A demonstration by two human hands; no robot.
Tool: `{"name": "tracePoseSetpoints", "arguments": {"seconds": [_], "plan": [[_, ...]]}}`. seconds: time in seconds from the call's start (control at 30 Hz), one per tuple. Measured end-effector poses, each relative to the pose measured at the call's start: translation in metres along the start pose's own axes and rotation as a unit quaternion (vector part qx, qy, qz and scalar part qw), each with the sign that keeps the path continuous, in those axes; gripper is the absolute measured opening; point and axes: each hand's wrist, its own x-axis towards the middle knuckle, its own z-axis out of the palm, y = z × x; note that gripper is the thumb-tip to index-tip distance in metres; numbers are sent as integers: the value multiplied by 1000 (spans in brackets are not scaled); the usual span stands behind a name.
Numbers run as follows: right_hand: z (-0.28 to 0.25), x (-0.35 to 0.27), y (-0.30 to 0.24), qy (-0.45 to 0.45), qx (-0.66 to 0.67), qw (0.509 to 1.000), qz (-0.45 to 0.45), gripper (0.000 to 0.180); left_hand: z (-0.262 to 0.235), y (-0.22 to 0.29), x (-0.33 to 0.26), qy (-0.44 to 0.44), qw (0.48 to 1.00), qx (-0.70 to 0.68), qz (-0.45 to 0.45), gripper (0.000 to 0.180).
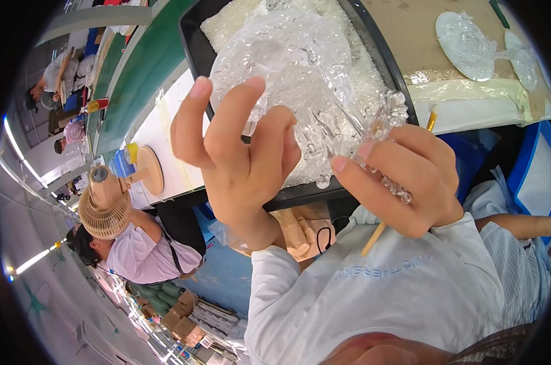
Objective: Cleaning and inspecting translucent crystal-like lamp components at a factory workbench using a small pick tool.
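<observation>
A clear, knobbly glass-like ornament [299,73] with a round dish part and a spiky stem is held up close to the camera. My left hand [239,146] cups the round part from below, fingers spread on its rim. My right hand [403,176] pinches the ornament's beaded stem end [391,109] and also holds a thin wooden stick [375,234] that pokes down past the palm. Behind the ornament lies a black tray [193,42] filled with clear granules.
A brown work board [409,36] at the top right carries two more clear ornaments [470,42]. A beige desk fan [108,207] stands at the left near a seated person in a pink shirt [148,249]. Other people sit far left. Cardboard boxes [184,322] lie below.
</observation>
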Motion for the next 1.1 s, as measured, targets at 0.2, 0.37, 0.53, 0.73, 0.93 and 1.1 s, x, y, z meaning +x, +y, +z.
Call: {"name": "tracePoseSetpoints", "arguments": {"seconds": [0.2,0.37,0.53,0.73,0.93,1.1], "plan": [[2,-1,-1,8,-18,1000,-3,44,-4,0,-1,18,999,-27,-42,18],[5,-3,-3,36,-33,999,-24,34,-1,-3,-1,15,997,-73,-8,8],[2,-4,-3,34,-18,999,-30,29,-5,-3,1,-24,994,-111,7,11],[6,-5,-1,87,-35,995,-47,8,-5,0,1,-36,991,-129,-4,12],[6,-4,-2,76,-31,995,-56,9,-4,0,-1,-22,993,-113,4,16],[6,-5,-2,84,-48,994,-54,10,-2,4,-2,-21,991,-128,-30,16]]}}
